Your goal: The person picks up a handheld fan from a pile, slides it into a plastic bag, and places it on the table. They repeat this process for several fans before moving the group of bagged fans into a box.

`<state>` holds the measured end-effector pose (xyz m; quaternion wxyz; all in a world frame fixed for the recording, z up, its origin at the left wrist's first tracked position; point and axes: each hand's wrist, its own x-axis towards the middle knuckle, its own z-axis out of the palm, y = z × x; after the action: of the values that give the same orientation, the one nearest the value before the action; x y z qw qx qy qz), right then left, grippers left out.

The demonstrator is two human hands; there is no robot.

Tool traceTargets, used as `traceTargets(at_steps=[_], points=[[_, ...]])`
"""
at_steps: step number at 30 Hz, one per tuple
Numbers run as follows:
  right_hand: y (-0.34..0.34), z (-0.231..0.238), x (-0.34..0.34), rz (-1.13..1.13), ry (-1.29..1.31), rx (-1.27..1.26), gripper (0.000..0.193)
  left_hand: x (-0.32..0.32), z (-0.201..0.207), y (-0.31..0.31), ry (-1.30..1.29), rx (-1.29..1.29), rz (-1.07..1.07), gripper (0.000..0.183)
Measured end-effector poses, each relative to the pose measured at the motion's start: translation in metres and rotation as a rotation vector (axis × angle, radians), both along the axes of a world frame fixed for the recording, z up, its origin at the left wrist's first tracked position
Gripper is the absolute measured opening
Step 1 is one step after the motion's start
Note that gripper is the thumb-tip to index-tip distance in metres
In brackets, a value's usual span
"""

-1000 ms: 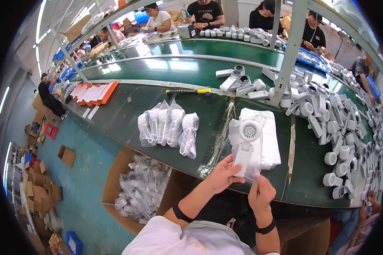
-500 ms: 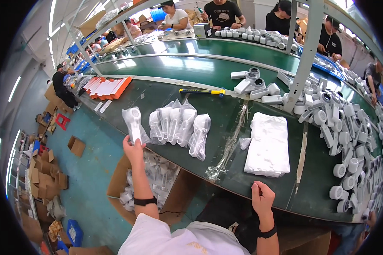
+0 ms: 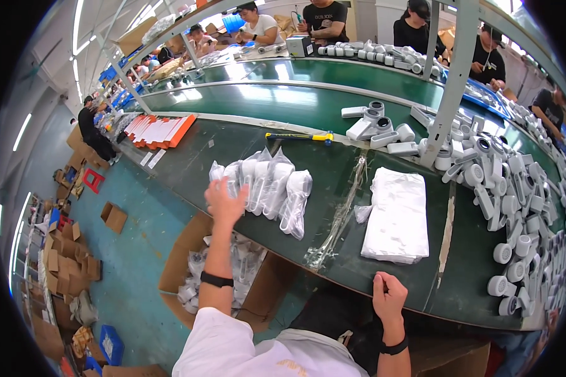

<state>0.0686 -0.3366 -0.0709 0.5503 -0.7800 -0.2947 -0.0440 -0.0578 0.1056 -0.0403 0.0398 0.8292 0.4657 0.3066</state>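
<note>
My left hand (image 3: 226,202) is over the left end of a row of bagged white handheld devices (image 3: 261,185), fingers spread and touching or just above the leftmost ones. Each device has a round head and a handle, like a small fan, inside a clear plastic bag. One bagged device (image 3: 295,204) lies at the row's right end. My right hand (image 3: 390,295) is curled closed at the table's front edge, nothing visible in it. Beyond it lies a stack of white plastic bags (image 3: 395,213).
Loose white devices (image 3: 509,188) are heaped at right. A yellow-black hammer (image 3: 299,136) and orange-white flat cartons (image 3: 160,131) lie farther back. Below the table edge, an open cardboard box (image 3: 258,301) holds bagged devices. A metal post (image 3: 453,88) rises beside the green conveyor (image 3: 295,97); co-workers sit beyond.
My left hand has moved right and brought the bagged device to the row's left end; its fingers have spread from their grip. My right hand has barely moved.
</note>
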Motion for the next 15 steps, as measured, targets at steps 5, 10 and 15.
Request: traceTargets(at_steps=[5,10,15], points=[[-0.002,-0.003,0.0,-0.016,-0.014,0.021,0.009,0.035,0.026,-0.035,0.27,-0.309,0.087,0.069],[0.0,-0.002,0.0,0.002,-0.04,0.049,0.008,0.026,0.007,-0.007,0.241,-0.332,0.095,0.073],[-0.001,-0.003,0.001,-0.002,-0.043,0.024,0.008,0.026,0.001,-0.003,0.269,-0.239,-0.02,0.07]])
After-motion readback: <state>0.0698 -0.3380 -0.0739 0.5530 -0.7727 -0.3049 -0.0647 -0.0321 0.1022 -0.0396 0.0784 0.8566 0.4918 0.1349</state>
